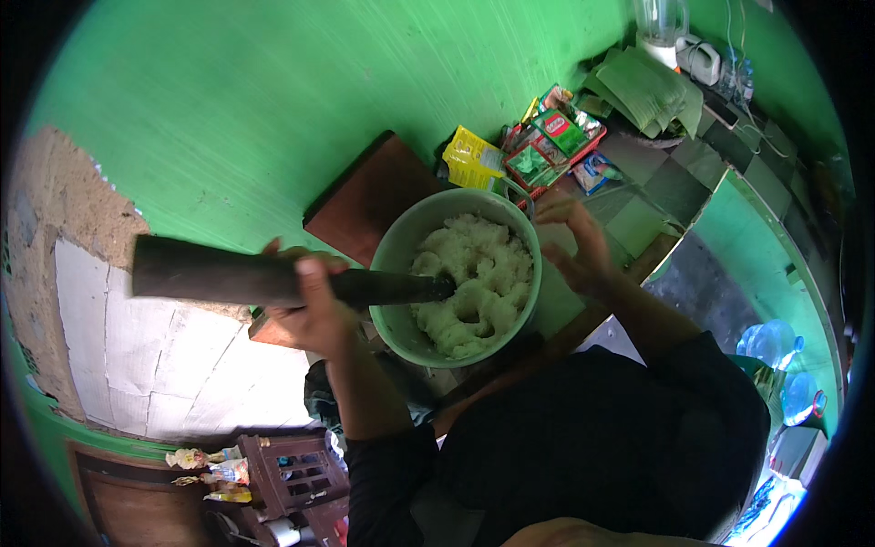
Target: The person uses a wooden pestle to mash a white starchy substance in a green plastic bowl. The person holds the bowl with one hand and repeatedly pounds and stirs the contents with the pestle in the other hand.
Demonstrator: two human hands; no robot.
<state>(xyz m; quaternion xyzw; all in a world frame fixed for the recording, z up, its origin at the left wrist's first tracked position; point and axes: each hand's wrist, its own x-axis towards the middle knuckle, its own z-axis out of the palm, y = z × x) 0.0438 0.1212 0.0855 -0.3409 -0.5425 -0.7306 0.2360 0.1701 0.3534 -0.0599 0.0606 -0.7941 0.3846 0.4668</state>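
My left hand (pixel 318 301) grips a long dark pestle (pixel 215 273) around its middle. The pestle leans nearly sideways in view, and its narrower end rests in a lumpy white mash (pixel 478 273), possibly rice. That mash lies in a deep, pale round pot (pixel 391 287) and has several round dents. My right hand (pixel 581 243) hovers just beside the pot's rim, close to its loop handle (pixel 519 195). Its fingers are curved and apart from the thumb, with nothing seen between them; motion blurs the hand somewhat.
A brown wooden board (pixel 372 195) leans against the green wall (pixel 273 102). Beyond the pot are a yellow packet (pixel 472 161), a red basket (pixel 540 188) of packets, cut banana leaves (pixel 642 85) and a blender (pixel 660 31). The tiled counter (pixel 632 157) ends at a wooden edge.
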